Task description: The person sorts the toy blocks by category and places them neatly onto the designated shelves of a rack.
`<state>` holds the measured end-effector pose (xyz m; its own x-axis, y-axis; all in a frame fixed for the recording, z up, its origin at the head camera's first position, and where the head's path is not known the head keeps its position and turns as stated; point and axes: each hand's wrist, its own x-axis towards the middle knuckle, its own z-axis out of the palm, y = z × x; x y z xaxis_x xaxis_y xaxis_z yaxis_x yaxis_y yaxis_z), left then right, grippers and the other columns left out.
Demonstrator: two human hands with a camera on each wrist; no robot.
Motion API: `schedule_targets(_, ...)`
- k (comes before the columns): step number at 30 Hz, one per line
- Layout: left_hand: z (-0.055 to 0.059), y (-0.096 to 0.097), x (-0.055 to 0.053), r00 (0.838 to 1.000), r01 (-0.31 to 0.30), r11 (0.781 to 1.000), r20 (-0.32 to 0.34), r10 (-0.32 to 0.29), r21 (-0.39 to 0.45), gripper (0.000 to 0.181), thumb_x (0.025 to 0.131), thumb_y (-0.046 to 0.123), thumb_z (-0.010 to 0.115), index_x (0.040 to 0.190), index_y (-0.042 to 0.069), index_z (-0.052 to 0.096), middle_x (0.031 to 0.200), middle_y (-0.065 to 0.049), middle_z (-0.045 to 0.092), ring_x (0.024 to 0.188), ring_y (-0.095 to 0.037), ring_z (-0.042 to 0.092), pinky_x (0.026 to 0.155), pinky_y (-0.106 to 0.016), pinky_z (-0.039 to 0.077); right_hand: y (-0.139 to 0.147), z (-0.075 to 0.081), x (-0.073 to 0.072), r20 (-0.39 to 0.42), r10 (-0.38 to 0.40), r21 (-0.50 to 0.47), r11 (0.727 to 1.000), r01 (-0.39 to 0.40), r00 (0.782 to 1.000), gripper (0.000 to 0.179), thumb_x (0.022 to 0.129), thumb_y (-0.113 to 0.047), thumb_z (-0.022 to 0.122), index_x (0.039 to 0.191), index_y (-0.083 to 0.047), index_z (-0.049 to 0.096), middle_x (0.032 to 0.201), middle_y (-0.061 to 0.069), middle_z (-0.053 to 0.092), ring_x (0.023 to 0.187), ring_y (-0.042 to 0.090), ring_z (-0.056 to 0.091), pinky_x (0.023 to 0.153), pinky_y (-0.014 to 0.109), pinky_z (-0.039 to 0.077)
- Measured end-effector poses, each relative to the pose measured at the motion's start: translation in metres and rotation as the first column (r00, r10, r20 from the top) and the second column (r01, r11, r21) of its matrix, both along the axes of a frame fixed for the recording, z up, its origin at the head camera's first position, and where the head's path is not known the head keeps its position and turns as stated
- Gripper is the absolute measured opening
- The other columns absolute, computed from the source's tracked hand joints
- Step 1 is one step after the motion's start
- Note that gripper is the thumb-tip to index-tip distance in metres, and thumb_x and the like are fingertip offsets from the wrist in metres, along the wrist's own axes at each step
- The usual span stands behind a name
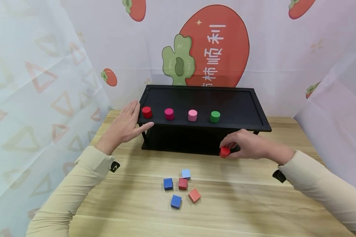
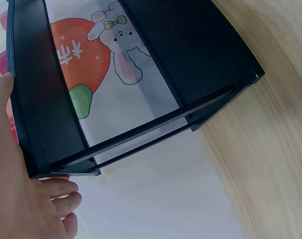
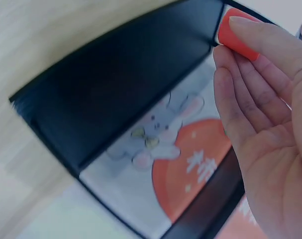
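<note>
Red cylinder [image 1: 224,152] held by the black shelf [image 1: 234,103]

The right hand [image 1: 245,144] pinches it at the near right side; the left hand [image 1: 125,123], thumb spread, touches the shelf's left end beside four standing cylinders [image 1: 169,115].

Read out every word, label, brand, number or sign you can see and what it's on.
"利", "顺", "柿": stacked on the big red fruit print on the backdrop.
Fourth character, below those: cut off by the black rack, not fully readable.
Strokes on red print in both wrist views: partial or blurred, not safely readable.
White mark on the black piece by the left sleeve: too small.
Lettering on the right sleeve: cut off, unreadable.
</note>
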<state>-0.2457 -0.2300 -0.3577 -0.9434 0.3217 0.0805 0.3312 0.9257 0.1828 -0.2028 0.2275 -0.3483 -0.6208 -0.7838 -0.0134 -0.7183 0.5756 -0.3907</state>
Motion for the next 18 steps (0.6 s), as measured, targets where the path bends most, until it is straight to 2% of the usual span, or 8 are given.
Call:
schedule_targets(4, 0.001, 0.0, 0.001, 1.0, 0.0, 1.0, 0.006, 0.0, 0.001, 0.106, 0.103, 0.071, 0.045, 0.167, -0.006, 0.009, 0.178, -0.024, 0.005, 0.166, -0.042, 0.007, 0.136, -0.058, 0.007, 0.016, 0.015, 0.002, -0.026, -0.044, -0.021, 0.999, 0.043, 0.999, 0.033, 0.084, -0.003, 0.087, 0.115, -0.009, 0.078, 0.111, 0.001, 0.078, 0.091, 0.009, 0.077, 0.082, 0.033, 0.066)
schedule_targets(8, 0.001, 0.0, 0.002, 1.0, -0.003, 1.0, 0.009, 0.003, -0.001, 0.107, 0.102, 0.071, 0.045, 0.167, -0.006, 0.009, 0.178, -0.024, 0.005, 0.166, -0.043, 0.007, 0.136, -0.058, 0.007, 0.028, 0.029, 0.002, -0.02, -0.084, -0.023, 0.996, 0.084, 0.996, 0.034, 0.083, -0.006, 0.088, 0.116, -0.011, 0.078, 0.111, 0.0, 0.078, 0.089, 0.006, 0.076, 0.079, 0.027, 0.065)
schedule_targets(14, 0.001, 0.0, 0.003, 1.0, -0.005, 1.0, 0.006, 0.005, 0.005, 0.107, 0.102, 0.072, 0.045, 0.167, -0.005, 0.008, 0.178, -0.023, 0.005, 0.166, -0.042, 0.006, 0.136, -0.057, 0.007, 0.037, 0.051, 0.001, -0.005, -0.159, 0.011, 0.987, 0.159, 0.987, 0.033, 0.084, -0.011, 0.089, 0.115, -0.016, 0.078, 0.108, -0.004, 0.078, 0.088, 0.003, 0.075, 0.08, 0.025, 0.065)
schedule_targets(18, 0.001, 0.0, 0.002, 1.0, -0.007, 1.0, 0.008, 0.007, 0.006, 0.108, 0.102, 0.072, 0.045, 0.167, -0.005, 0.008, 0.178, -0.023, 0.005, 0.166, -0.042, 0.006, 0.136, -0.057, 0.007, 0.039, 0.064, -0.005, -0.017, -0.181, -0.01, 0.983, 0.181, 0.983, 0.033, 0.083, -0.01, 0.09, 0.113, -0.016, 0.079, 0.106, -0.004, 0.078, 0.087, 0.003, 0.075, 0.081, 0.026, 0.066)
